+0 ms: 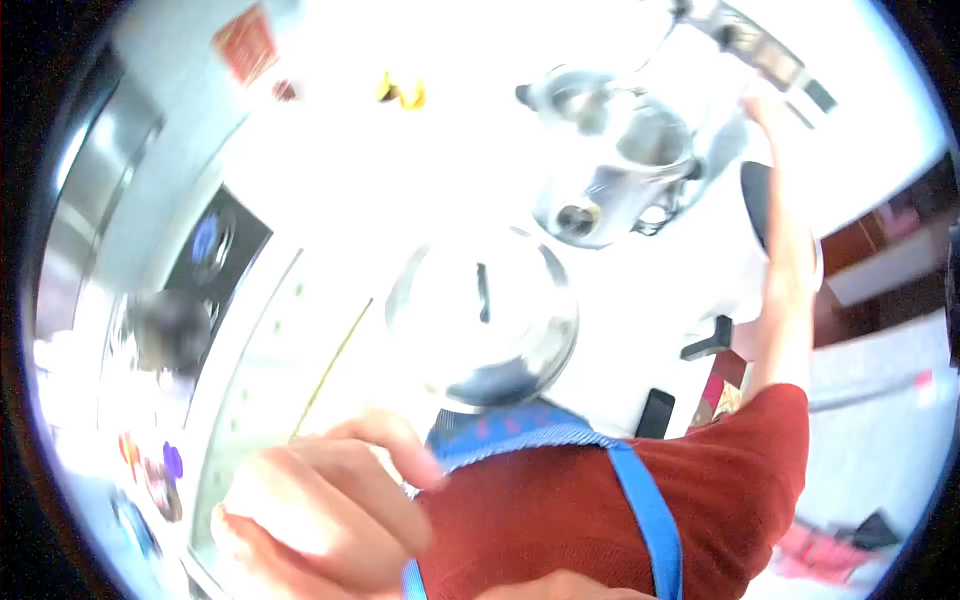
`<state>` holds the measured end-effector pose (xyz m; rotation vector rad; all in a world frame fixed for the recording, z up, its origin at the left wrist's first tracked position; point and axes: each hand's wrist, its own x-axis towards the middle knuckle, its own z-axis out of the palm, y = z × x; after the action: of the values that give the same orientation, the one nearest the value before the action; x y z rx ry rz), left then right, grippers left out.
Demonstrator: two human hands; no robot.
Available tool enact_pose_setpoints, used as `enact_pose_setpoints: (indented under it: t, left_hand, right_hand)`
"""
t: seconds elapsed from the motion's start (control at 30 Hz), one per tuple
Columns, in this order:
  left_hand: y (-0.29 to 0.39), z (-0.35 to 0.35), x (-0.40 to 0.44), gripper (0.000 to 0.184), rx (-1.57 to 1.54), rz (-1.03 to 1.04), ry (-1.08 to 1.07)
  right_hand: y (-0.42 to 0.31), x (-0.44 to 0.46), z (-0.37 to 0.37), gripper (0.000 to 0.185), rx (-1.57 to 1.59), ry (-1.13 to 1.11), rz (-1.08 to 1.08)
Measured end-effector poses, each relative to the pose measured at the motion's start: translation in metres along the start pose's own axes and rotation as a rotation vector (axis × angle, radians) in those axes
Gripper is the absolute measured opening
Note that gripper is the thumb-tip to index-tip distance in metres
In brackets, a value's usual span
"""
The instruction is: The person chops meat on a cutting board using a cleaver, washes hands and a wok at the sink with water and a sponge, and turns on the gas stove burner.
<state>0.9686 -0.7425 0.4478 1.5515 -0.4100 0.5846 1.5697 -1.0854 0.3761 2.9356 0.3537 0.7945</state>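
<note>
Close to the camera at the lower left, my left hand [325, 495] is raised with its fingers curled in. Nothing shows between the fingers, though the palm is turned away. My right arm stretches up along the right side, and my right hand [760, 103] is beside a dark-and-tan strip [770, 55] at the counter's far right. That hand is blurred and washed out, so its fingers and any contact cannot be made out. Before my body, a round shiny metal lid [530, 345] with a black handle [483, 292] lies on the white counter. Beyond it stands shiny metal cookware [610, 160] with dark side handles.
To the left is a dark stove top [250, 240] with burners. Small yellow items [400, 92] and a red square [245, 45] are at the back. A black phone-like slab [656, 412] lies near the front edge, by a black angled piece [708, 338]. Much is overexposed.
</note>
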Motion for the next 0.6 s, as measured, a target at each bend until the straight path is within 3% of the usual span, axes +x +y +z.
enact_pose_setpoints:
  t: [0.03, 0.1, 0.17, 0.37, 0.47, 0.53, 0.57, 0.6]
  left_hand:
    - [0.004, -0.001, 0.001, 0.033, -0.021, -0.060, 0.015]
    - [0.010, -0.018, -0.007, 0.011, -0.046, 0.057, -0.204]
    - [0.016, -0.027, -0.021, 0.008, -0.053, 0.103, -0.219]
    - [0.068, -0.044, -0.103, 0.006, 0.079, 0.329, -0.072]
    - [0.112, -0.048, -0.157, 0.009, 0.192, 0.577, 0.061]
    - [0.136, -0.041, -0.195, 0.012, 0.183, 1.007, 0.273]
    - [0.154, -0.038, -0.219, 0.014, 0.233, 1.158, 0.251]
    - [0.176, -0.042, -0.252, 0.014, 0.400, 1.077, 0.014]
  right_hand:
    - [-0.002, 0.000, -0.007, 0.060, 0.058, 0.019, -0.075]
    - [-0.059, -0.054, -0.076, 0.051, 0.256, 0.068, -0.143]
    - [-0.101, -0.101, -0.110, 0.054, 0.679, 0.071, -0.223]
    - [-0.224, -0.228, -0.184, 0.044, 1.201, -0.372, -0.477]
    - [-0.293, -0.279, -0.225, 0.041, 1.307, -0.430, -0.641]
    - [-0.336, -0.313, -0.255, 0.040, 1.345, -0.421, -0.733]
    - [-0.354, -0.328, -0.270, 0.040, 1.346, -0.384, -0.778]
    - [-0.371, -0.345, -0.286, 0.040, 1.404, -0.342, -0.834]
